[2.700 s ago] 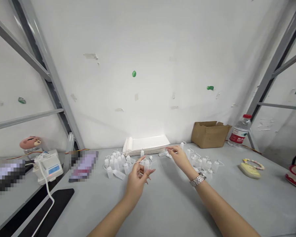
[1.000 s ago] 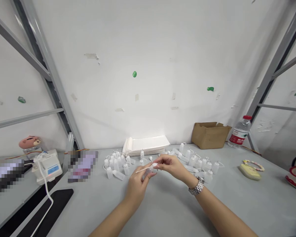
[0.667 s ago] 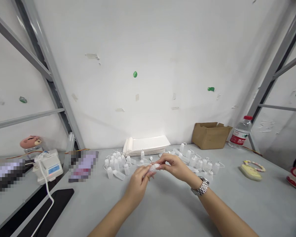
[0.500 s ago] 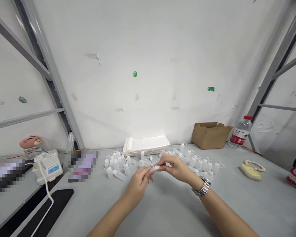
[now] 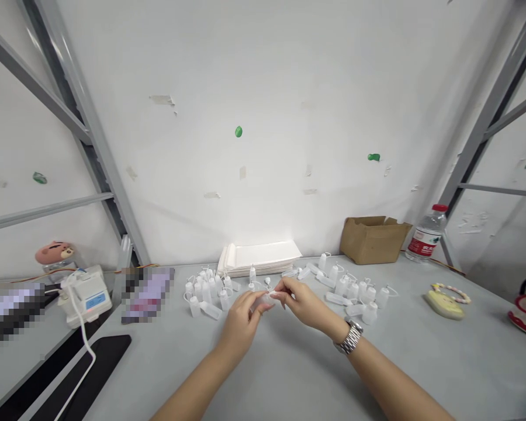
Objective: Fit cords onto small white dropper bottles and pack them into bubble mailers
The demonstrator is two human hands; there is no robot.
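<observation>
Between both hands is a small translucent squeeze bottle [image 5: 263, 300], held above the table and tilted. My left hand [image 5: 242, 316] is closed round its body. The fingertips of my right hand [image 5: 296, 299] pinch its white cap end; my fingers partly hide the cap. A silver watch is on my right wrist. Several similar needle-tip bottles [image 5: 207, 287] with looped cap straps are grouped left of my hands, most upright. More such bottles [image 5: 353, 290] are spread on the right, some standing and some lying down.
Behind the bottles lies a stack of white sheets [image 5: 263, 257] against the wall. A cardboard box [image 5: 374, 241], a water bottle [image 5: 426, 235] and a yellow pouch with beads [image 5: 443, 304] are at right. On the left are a blurred phone-like object [image 5: 148, 295] and a white power device [image 5: 85, 295].
My right hand has shifted left and slightly down, closer to my left hand. The bottle's body now shows more clearly within my left hand.
</observation>
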